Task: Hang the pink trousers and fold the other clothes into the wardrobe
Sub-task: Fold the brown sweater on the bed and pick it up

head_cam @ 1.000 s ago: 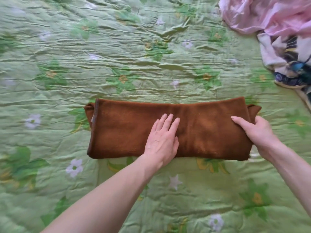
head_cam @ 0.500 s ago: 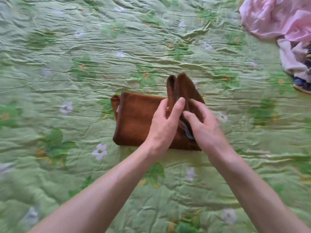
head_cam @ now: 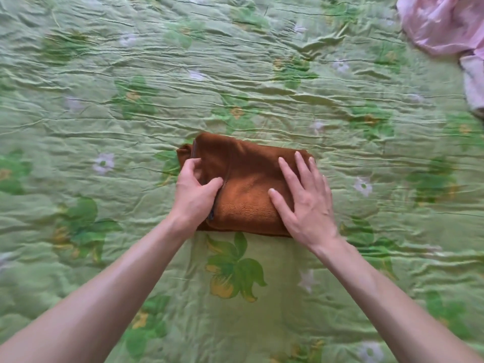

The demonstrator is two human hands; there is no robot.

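Observation:
A brown fleece garment (head_cam: 248, 184) lies folded into a compact rectangle in the middle of the green floral bedspread (head_cam: 235, 74). My left hand (head_cam: 195, 192) is at its left side, thumb and fingers curled round the folded-over edge. My right hand (head_cam: 305, 197) lies flat on the right half, fingers straight and spread, pressing the fabric down. The pink trousers (head_cam: 442, 24) lie crumpled at the top right corner, far from both hands.
A pale, whitish garment (head_cam: 472, 82) lies just below the pink trousers at the right edge, partly out of frame. Wrinkled bedspread stretches all round the brown garment.
My right hand carried the garment's right end over to the left, folding it in half. That hand now lies flat on top, and my left hand has shifted to the left edge.

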